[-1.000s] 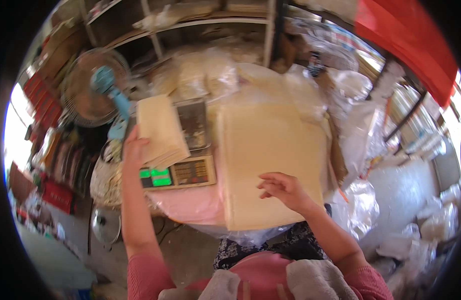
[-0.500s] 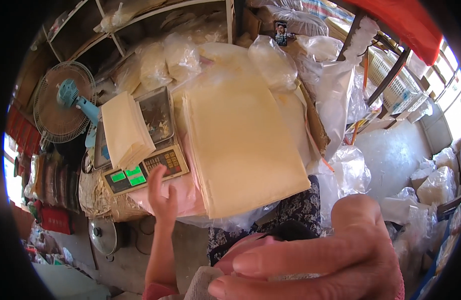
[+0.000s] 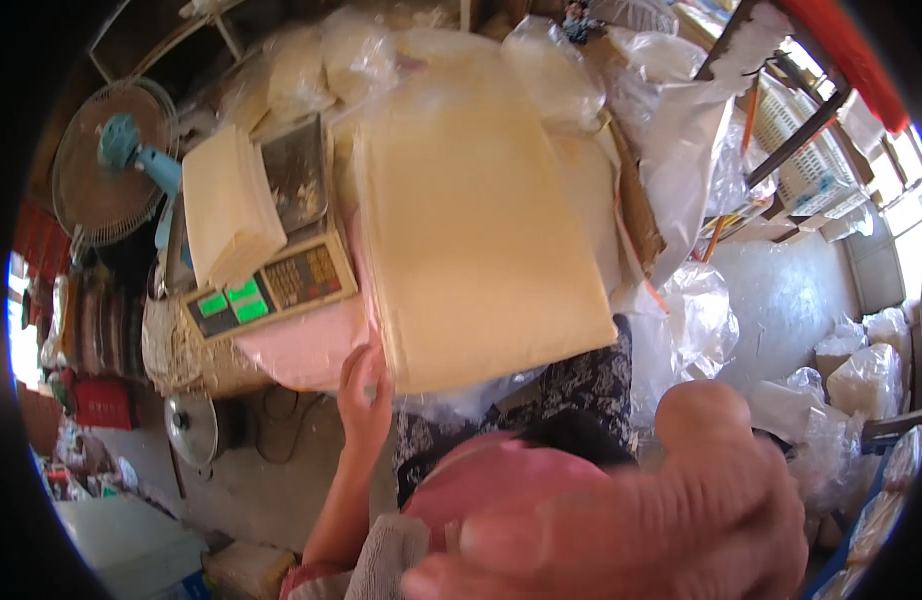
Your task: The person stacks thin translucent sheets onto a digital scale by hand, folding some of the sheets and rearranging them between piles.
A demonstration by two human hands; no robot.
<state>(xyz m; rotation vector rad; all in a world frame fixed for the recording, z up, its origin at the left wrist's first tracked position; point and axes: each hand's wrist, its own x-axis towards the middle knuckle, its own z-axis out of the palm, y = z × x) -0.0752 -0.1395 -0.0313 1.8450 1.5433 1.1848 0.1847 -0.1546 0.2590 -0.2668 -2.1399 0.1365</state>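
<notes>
My left hand [image 3: 364,390] is at the lower left corner of a large stack of cream sheets [image 3: 481,250], fingers slightly apart on its edge, beside pink material [image 3: 301,340]. A smaller cream stack [image 3: 226,200] lies on the left part of a digital scale [image 3: 301,275] with a metal pan and green displays. My right hand [image 3: 631,510] is very close to the camera at lower right, blurred, fingers pointing left over my pink top; whether it holds anything is unclear.
A blue fan [image 3: 121,145] stands left. Plastic-wrapped bundles [image 3: 301,70] lie behind the stacks. Plastic sheeting [image 3: 686,180] and a white basket [image 3: 801,150] are at right, wrapped packs [image 3: 861,380] below them. A lidded pot [image 3: 191,430] sits on the floor below left.
My left hand has let go of the small stack and moved down and right to the large stack. My right hand has come up close to the camera. The view has shifted.
</notes>
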